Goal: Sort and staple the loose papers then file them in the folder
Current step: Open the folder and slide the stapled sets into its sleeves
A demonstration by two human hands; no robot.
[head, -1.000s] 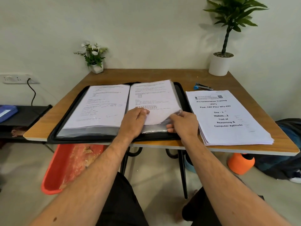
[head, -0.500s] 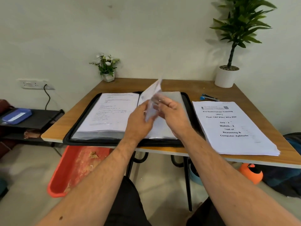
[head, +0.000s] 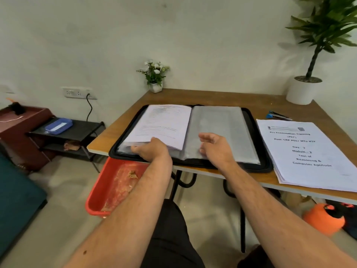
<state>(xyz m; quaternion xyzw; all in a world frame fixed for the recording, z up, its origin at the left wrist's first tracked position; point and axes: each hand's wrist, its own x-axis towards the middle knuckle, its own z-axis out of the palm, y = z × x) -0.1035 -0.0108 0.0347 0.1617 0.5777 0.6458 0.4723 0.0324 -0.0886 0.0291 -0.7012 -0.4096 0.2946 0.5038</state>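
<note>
head view: the left hand point(head: 152, 150) lies flat, fingers extended, pressing the near edge of the filled left-hand pages, evidently to keep the turned sleeve from springing back. the right hand point(head: 216, 147) hovers over or lightly touches the right-hand page, fingers loosely spread and gripping nothing. both work on the folder point(head: 257, 163), lying open near the table's point(head: 222, 97) front edge; its right side shows a seemingly empty clear sleeve point(head: 222, 124), judged ready for filing. the loose papers point(head: 309, 155) sit stacked just beside the folder, the stapler point(head: 277, 115) behind them, within reach.
</note>
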